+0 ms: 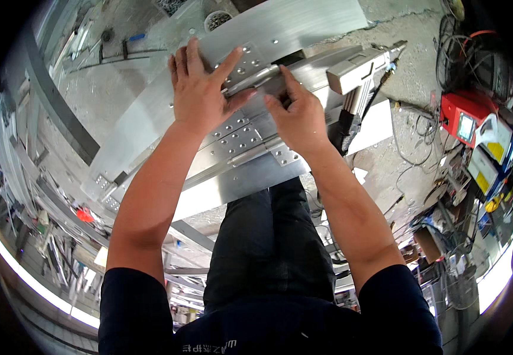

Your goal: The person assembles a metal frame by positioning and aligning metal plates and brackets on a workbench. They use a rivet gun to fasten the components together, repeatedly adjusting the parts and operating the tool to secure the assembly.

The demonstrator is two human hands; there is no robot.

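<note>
Large brushed metal panels (310, 21) lie in front of me, joined along their seams by metal hinges. My left hand (200, 97) is open with fingers spread, resting over the upper hinge (262, 76) and its plate with countersunk holes. Thumb and forefinger apart, my right hand (299, 118) touches the right end of that hinge's barrel with the forefinger. Closer to me, a second hinge (247, 157) runs along the lower seam, beside a plate with several screw holes (226, 142). My palms hide part of the upper seam.
A rectangular metal profile (342, 80) and a black-handled tool (346, 124) lie right of my right hand. A tub of small fasteners (216, 21) stands beyond the panels. At right is a red machine with a screen (463, 121), with cables (428, 130) nearby. A steel beam (55, 100) crosses at left.
</note>
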